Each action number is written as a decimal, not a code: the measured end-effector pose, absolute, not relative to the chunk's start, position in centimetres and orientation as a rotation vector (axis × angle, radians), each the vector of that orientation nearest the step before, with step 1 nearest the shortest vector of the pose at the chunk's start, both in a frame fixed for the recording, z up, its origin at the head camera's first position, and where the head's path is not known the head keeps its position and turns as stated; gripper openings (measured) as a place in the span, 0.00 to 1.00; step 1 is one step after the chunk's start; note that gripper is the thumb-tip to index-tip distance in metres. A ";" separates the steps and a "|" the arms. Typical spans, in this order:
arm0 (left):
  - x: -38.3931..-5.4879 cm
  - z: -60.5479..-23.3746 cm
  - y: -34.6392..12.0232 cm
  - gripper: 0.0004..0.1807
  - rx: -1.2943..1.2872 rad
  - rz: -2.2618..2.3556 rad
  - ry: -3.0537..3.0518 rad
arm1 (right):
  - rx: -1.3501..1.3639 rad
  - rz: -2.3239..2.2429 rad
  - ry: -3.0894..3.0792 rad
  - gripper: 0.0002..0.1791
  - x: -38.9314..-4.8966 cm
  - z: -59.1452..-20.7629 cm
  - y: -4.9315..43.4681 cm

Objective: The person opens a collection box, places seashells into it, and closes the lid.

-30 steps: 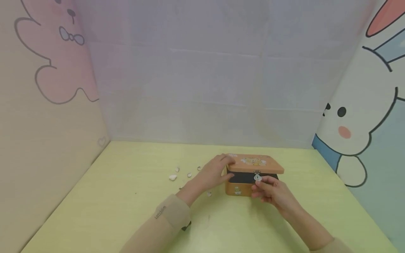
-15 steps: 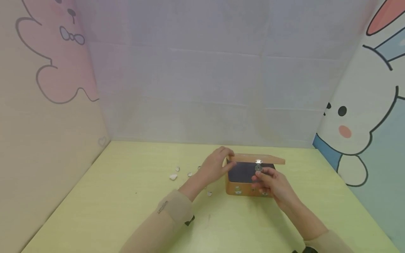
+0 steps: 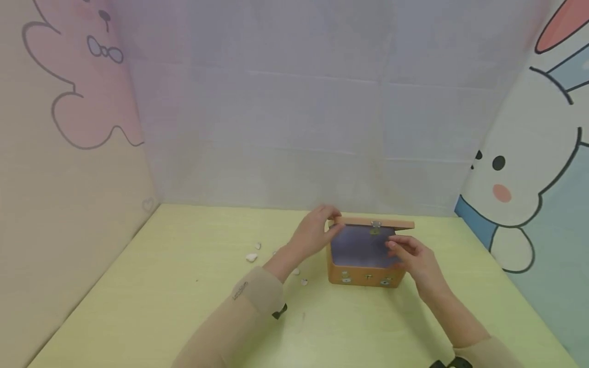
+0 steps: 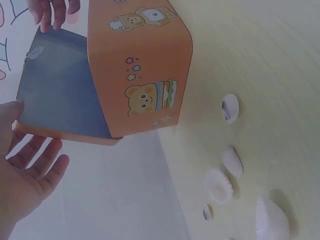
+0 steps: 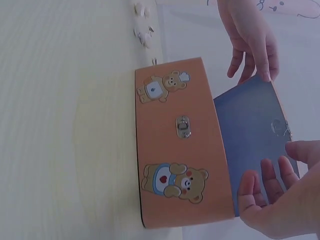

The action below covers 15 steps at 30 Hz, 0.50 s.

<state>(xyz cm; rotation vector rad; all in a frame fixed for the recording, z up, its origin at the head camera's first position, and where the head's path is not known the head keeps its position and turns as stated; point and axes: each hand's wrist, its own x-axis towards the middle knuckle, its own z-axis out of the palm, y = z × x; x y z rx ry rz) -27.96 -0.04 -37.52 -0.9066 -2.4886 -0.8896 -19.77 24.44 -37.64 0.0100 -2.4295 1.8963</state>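
An orange box [image 3: 368,276] with cartoon bears stands on the table. Its hinged lid [image 4: 60,85] is raised, showing a grey-blue inside. My left hand [image 3: 313,232] pinches the lid's left edge, with the thumb [image 4: 16,111] on the inner face and the fingers behind. In the right wrist view, a metal clasp [image 5: 281,127] sits at the lid's free edge. My right hand [image 3: 416,263] is at the right front of the opening, its fingers [image 5: 247,187] loosely bent and holding nothing. A metal catch plate [image 5: 183,127] is on the box's front.
Several seashells [image 4: 220,186] lie on the yellow table [image 3: 175,317] left of the box. A pale backdrop [image 3: 276,128] rises behind it, with cartoon-printed side walls, including a rabbit [image 3: 520,179] on the right.
The lid has swung up and back from nearly closed. My left hand rose with its edge; my right hand let go of the clasp and moved slightly right.
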 end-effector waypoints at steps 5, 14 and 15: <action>-28.3 -37.2 0.1 0.14 -0.899 -0.907 -2.480 | -0.039 1.444 -2.490 0.22 -20.0 -38.4 26.0; -28.6 -37.3 0.0 0.15 -0.860 -0.984 -2.494 | 0.034 1.180 -2.369 0.21 -22.8 -41.6 28.8; -28.7 -37.3 0.0 0.16 -0.853 -0.997 -2.492 | 0.053 1.177 -2.372 0.22 -23.3 -41.8 29.0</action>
